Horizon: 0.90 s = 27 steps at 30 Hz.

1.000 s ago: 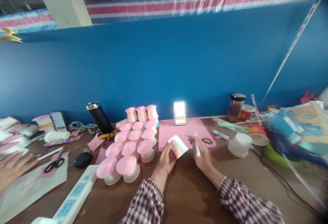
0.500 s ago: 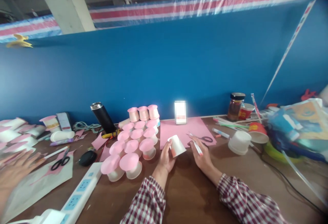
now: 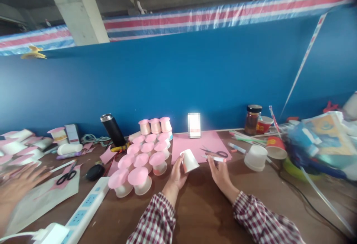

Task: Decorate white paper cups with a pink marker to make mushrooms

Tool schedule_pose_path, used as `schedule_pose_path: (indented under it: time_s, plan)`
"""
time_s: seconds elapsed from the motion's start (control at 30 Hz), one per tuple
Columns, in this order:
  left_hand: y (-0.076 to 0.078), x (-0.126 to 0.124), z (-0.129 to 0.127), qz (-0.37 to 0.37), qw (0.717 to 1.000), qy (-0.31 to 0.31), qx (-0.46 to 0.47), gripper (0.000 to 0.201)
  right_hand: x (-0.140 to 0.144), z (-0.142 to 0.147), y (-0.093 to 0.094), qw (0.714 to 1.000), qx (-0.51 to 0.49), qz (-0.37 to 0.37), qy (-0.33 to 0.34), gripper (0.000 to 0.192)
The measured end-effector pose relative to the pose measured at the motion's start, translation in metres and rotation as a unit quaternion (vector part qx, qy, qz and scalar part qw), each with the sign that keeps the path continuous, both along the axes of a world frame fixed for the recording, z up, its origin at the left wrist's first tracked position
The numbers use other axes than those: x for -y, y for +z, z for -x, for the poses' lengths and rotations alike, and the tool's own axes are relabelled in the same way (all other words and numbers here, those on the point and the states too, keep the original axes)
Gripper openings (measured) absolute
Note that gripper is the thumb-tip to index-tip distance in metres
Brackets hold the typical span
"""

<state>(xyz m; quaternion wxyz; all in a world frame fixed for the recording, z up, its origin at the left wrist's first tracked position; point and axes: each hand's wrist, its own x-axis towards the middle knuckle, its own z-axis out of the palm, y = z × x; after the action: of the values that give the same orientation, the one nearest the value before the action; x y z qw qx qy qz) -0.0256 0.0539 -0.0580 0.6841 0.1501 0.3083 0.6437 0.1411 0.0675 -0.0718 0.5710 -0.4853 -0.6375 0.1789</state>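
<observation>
My left hand (image 3: 177,176) is closed around the side of a white paper cup (image 3: 190,161), which tilts slightly above the table. In my right hand (image 3: 220,175) is a white marker (image 3: 216,159) with an orange-red end, lying almost level between the fingers. Just beyond it, dark-handled scissors (image 3: 217,153) rest on a sheet of pink paper (image 3: 182,141). Left of the cup stand several paper cups topped with pink paper discs (image 3: 138,176), grouped in rows.
A power strip (image 3: 83,206) lies at the front left, near another person's hand (image 3: 23,184). Behind are a black flask (image 3: 113,130) and a blue partition (image 3: 195,73). To the right stand a translucent cup (image 3: 256,157), a dark jar (image 3: 253,119) and a cluttered bag (image 3: 323,136).
The marker in my right hand has swung from steeply slanted to nearly level. My left hand still holds the cup. The whole view has shifted slightly.
</observation>
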Motion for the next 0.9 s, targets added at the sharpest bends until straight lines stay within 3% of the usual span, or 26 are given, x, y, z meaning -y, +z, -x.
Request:
schedule_pose_path:
  time_s: [0.5,0.7,0.9]
  plan:
    - [0.001,-0.003,-0.002,0.005,0.999,-0.037,-0.011,0.021,-0.002,0.009,-0.002,0.991,0.063,-0.094,0.071,0.019]
    - [-0.004,-0.007,-0.001,-0.005,0.999,-0.043,-0.008,0.022,-0.003,0.001,-0.003,0.996,-0.059,-0.004,0.065,0.023]
    - [-0.007,-0.008,0.001,-0.018,0.999,-0.031,-0.017,0.024,0.002,-0.001,0.002,0.951,-0.267,0.122,0.099,0.028]
